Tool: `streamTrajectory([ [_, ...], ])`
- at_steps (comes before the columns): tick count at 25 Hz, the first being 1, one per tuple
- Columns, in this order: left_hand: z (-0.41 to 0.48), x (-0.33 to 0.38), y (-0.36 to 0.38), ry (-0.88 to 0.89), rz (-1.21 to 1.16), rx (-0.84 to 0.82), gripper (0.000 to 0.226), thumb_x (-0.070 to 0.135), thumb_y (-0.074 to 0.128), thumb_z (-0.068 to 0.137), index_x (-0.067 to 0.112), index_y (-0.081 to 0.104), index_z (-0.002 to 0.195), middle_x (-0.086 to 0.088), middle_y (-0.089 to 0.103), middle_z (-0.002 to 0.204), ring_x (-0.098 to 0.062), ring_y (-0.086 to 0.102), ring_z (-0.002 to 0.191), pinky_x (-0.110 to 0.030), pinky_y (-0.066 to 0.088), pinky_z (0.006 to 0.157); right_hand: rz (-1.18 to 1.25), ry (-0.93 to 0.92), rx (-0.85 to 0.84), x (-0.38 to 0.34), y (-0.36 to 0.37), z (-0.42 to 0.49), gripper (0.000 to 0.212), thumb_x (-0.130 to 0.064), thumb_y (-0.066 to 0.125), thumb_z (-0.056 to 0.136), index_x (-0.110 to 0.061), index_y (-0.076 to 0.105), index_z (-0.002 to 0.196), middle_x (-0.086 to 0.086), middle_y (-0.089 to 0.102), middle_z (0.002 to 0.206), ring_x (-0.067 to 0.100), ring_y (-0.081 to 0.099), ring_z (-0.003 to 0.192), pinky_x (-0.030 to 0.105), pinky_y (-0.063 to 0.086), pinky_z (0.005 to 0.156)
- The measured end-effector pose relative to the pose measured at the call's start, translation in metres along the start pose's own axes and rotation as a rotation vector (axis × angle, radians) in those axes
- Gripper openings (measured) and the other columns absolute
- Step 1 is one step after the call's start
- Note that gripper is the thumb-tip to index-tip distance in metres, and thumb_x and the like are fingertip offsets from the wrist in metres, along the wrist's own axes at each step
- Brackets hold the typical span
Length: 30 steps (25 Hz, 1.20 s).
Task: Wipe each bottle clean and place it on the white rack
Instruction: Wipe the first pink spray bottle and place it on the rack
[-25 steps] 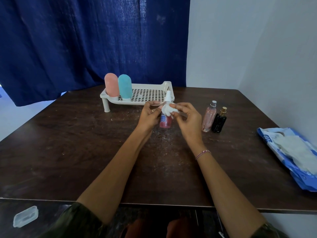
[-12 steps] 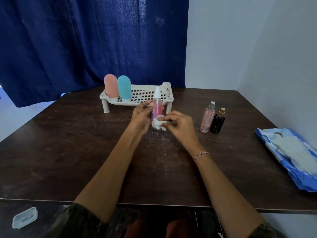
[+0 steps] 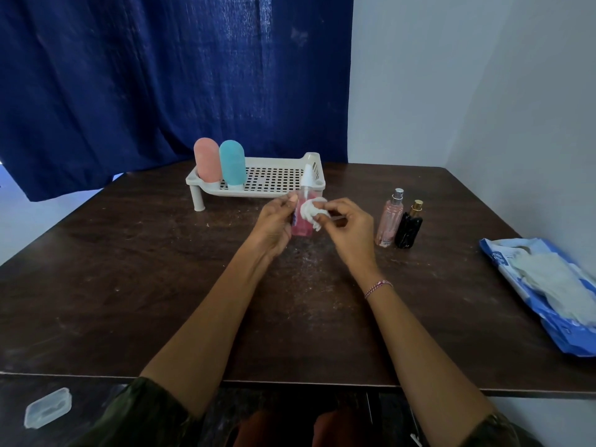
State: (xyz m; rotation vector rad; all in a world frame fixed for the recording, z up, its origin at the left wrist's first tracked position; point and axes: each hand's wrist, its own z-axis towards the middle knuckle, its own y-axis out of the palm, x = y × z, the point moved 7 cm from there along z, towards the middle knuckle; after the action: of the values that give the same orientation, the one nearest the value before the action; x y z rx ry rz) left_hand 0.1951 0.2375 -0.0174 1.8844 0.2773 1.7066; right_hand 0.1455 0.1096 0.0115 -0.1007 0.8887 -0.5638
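Rack (image 3: 277, 183): left end is taken by pink bottle (image 3: 206, 159) and teal bottle (image 3: 231, 162), upright, side by side. Grid from the middle to the right end is open from above. Front right corner is blocked: left hand (image 3: 274, 225) holds spray bottle (image 3: 303, 225) upright before it, and right hand (image 3: 350, 229) pinches wipe (image 3: 310, 211) against it. Perfume bottle (image 3: 388, 224) and black bottle (image 3: 409, 229) stand just beside each other, near the right hand; narrow gap. Wipes pack (image 3: 548, 295) lies at the right edge of table (image 3: 129, 285), by the wall. Tabletop left of the left hand is open.
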Motion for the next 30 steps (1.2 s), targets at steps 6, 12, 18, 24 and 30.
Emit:
streamTrajectory([
  [6, 0.001, 0.013, -0.020, 0.100, -0.127, 0.184, 0.036, 0.002, 0.052, 0.092, 0.007, 0.046, 0.127, -0.012, 0.057, 0.122, -0.022, 0.057, 0.110, -0.033, 0.054, 0.081, -0.124, -0.001, -0.366, 0.003, 0.028, -0.006, 0.024, -0.011, 0.076, 0.073, -0.009, 0.073, 0.096, 0.002, 0.069, 0.095, -0.002, 0.056, 0.077, 0.006, 0.043, 0.072],
  [12, -0.003, 0.029, -0.025, 0.317, 0.135, 0.247, 0.043, -0.001, 0.068, 0.080, 0.016, 0.046, 0.114, -0.006, 0.062, 0.112, -0.021, 0.061, 0.109, -0.040, 0.053, 0.092, -0.377, -0.036, -0.512, 0.012, 0.032, -0.009, 0.029, -0.030, 0.073, 0.077, -0.012, 0.071, 0.100, 0.005, 0.065, 0.096, 0.012, 0.056, 0.083, 0.020, 0.044, 0.072],
  [18, -0.013, 0.039, -0.022, 0.454, 0.270, 0.261, 0.049, -0.005, 0.072, 0.075, 0.012, 0.047, 0.114, -0.004, 0.066, 0.106, -0.021, 0.065, 0.105, -0.040, 0.054, 0.091, -0.251, -0.055, -0.210, 0.000, 0.020, 0.000, 0.027, -0.030, 0.071, 0.078, -0.012, 0.069, 0.098, -0.004, 0.055, 0.093, 0.003, 0.052, 0.081, 0.013, 0.044, 0.073],
  [24, -0.014, 0.045, -0.020, 0.487, 0.311, 0.211, 0.048, -0.002, 0.074, 0.073, 0.012, 0.059, 0.116, -0.004, 0.067, 0.113, -0.015, 0.064, 0.107, -0.035, 0.053, 0.092, -0.078, 0.110, -0.083, -0.008, 0.041, 0.020, 0.044, -0.017, 0.078, 0.073, -0.006, 0.063, 0.113, 0.003, 0.066, 0.099, 0.001, 0.058, 0.077, 0.005, 0.046, 0.072],
  [30, -0.008, 0.052, -0.027, 0.549, 0.426, 0.301, 0.037, 0.005, 0.068, 0.082, 0.011, 0.061, 0.118, -0.004, 0.064, 0.118, -0.012, 0.060, 0.112, -0.028, 0.053, 0.092, -0.010, 0.180, -0.036, -0.007, 0.057, 0.042, 0.036, -0.024, 0.077, 0.074, -0.004, 0.069, 0.103, 0.005, 0.071, 0.090, -0.002, 0.057, 0.068, 0.005, 0.046, 0.067],
])
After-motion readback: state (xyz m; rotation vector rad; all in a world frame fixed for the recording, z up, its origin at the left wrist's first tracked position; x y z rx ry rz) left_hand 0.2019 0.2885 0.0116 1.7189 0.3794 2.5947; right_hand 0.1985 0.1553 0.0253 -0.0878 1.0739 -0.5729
